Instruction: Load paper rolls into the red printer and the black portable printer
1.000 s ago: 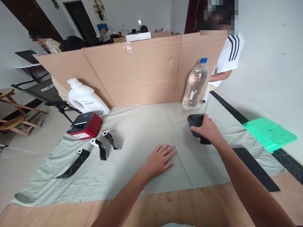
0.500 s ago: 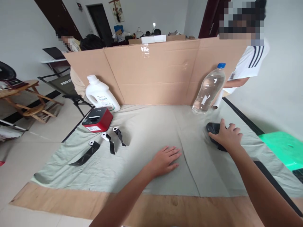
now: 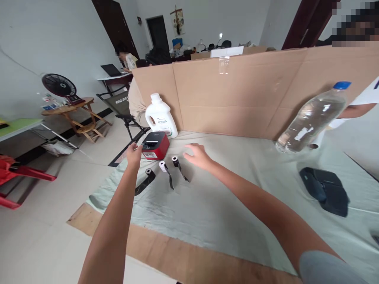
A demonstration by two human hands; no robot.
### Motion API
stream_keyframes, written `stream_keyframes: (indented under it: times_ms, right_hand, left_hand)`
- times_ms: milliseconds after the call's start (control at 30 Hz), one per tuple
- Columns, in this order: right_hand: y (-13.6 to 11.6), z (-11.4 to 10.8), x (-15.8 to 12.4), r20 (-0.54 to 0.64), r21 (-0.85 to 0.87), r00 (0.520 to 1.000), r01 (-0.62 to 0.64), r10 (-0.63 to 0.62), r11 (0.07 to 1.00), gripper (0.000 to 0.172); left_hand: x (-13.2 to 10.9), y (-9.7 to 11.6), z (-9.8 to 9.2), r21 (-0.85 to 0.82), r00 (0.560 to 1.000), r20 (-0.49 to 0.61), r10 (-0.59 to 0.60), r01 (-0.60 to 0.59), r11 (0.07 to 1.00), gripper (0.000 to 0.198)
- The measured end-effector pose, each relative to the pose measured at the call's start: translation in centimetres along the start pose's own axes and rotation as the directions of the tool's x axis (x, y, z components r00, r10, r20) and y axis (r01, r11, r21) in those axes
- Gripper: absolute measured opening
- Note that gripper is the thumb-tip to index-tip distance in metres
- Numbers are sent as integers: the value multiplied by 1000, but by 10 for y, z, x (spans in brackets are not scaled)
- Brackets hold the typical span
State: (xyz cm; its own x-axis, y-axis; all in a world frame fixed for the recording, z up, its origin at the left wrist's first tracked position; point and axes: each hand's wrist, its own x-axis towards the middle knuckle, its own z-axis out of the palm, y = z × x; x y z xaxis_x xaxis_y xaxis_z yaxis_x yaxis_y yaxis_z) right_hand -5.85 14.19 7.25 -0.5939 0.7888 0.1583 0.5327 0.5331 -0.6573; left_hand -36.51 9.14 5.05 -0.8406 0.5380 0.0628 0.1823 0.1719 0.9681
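A red and black box-shaped receipt printer [image 3: 155, 146] sits at the table's left side. My left hand [image 3: 134, 154] is at the printer's left edge, thumb and fingers apart; whether it touches the printer I cannot tell. To the printer's right, my right hand [image 3: 199, 156] hovers with fingers spread and nothing in them. Three small rolls lie in front of the printer with dark strips unrolled toward me: the left roll [image 3: 149, 173], the middle roll [image 3: 162, 167] and the right roll [image 3: 175, 161], which is nearest my right hand.
A white jug [image 3: 161, 118] stands behind the printer. A large clear bottle with a blue cap [image 3: 314, 118] leans at the right by the cardboard screen [image 3: 231, 98]. A dark flat object with a rounded piece on it [image 3: 325, 191] lies on the cloth [image 3: 225, 213]. People are beyond the screen.
My view has swung left. My right hand has left the dark object and crossed toward the printer. My left hand has lifted off the cloth and reached the printer's left side.
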Motion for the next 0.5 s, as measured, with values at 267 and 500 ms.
stream_keyframes:
  times_ms: [267,500]
  right_hand:
    - [-66,96,130,233,-32,951,-203,204,979,90]
    - [-71,103,120,107,69,979,-184,176,980,92]
  left_hand:
    - [39,-22,8,-96,951,252,-181,211,973,31]
    - [28,-18,8,-126,962,249,-114,149,981,40]
